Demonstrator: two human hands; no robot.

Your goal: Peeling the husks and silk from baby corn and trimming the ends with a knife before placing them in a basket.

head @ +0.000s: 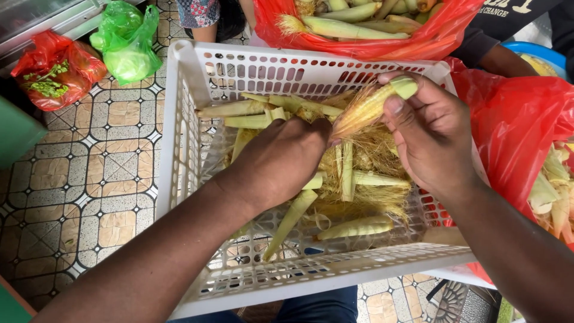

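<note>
Right hand (433,134) is pinched around a small pale-yellow ear of baby corn with a green stub end (376,101), thumb across the stub, fingers wrapped behind. Ear sits over the far right corner of the white perforated plastic crate (179,149), tip angled down toward crate middle, silk strands trailing off it.

Left hand (281,158) is knuckles-up over crate centre, fingers curled down at the ear's silk tip. Cannot tell if they're closed on husk or silk; fingertips are hidden.

Crate floor holds a pile of stripped pale-green husk leaves and yellow silk (353,179), thickest at the centre and far edge.

Red plastic bag of unhusked corn (359,27) sits beyond the crate's far edge; a second red plastic bag (514,125) is against its right edge.

Risks, my read:
- Ear is thin and held near one end; a hard pull from the left could snap it.
- Silk is slippery, so the grip could slide and the ear drop into the husk pile, where it'd be hard to spot.
</note>
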